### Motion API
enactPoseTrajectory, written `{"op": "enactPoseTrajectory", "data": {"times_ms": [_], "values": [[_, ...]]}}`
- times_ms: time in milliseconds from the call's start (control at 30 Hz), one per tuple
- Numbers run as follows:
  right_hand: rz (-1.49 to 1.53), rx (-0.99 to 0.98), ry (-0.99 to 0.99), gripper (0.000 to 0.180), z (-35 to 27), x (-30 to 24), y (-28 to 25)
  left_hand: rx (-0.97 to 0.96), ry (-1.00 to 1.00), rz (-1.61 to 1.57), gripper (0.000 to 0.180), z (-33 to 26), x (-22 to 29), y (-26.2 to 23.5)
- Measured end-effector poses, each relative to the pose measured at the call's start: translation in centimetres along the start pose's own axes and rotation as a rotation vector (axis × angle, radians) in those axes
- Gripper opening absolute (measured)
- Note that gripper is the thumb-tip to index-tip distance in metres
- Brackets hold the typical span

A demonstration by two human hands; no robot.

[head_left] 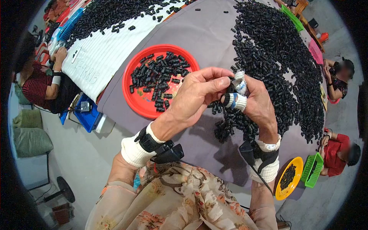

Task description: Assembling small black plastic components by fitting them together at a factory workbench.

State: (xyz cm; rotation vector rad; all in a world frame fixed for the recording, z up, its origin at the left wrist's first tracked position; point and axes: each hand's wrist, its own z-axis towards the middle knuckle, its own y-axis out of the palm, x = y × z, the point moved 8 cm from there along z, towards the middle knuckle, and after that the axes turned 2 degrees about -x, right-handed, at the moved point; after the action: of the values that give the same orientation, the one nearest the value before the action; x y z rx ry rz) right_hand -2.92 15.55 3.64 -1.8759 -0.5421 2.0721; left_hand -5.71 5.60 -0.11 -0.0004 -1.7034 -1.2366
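Observation:
My left hand (191,96) and my right hand (260,101) meet above the table, just right of the red tray. Between their fingertips is a small black part (230,87), mostly hidden, so its exact shape does not show. The left thumb and forefinger pinch it from one side. White cloth covers (235,101) wrap fingers of my right hand, which closes in from the other side. Black cylindrical parts (157,76) lie loose in the round red tray (128,96) beside my left hand. A large heap of similar black parts (276,65) spreads beyond my right hand.
A grey cloth (207,34) covers the table. Another black heap (111,15) lies on white ribbed sheeting at upper left, where a person (42,84) sits. A yellow tray (281,191) and green basket (316,165) stand at lower right, near a person in red (337,153).

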Motion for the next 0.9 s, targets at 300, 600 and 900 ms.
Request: {"op": "enactPoseTrajectory", "data": {"times_ms": [300,600,900], "values": [[-0.083,-0.010,0.016,0.033,0.0,-0.1,0.2,0.057,-0.018,-0.004,0.019,0.2,-0.4,-0.4],[0.050,0.155,0.005,0.048,-0.9,-0.6,-1.2,-0.044,-0.044,-0.218,0.025,0.5,-1.1,-0.2],[-0.082,0.120,-0.063,0.038,-0.4,-1.6,-0.7,0.049,-0.033,0.031,0.028,0.0,-0.3,-0.5]]}}
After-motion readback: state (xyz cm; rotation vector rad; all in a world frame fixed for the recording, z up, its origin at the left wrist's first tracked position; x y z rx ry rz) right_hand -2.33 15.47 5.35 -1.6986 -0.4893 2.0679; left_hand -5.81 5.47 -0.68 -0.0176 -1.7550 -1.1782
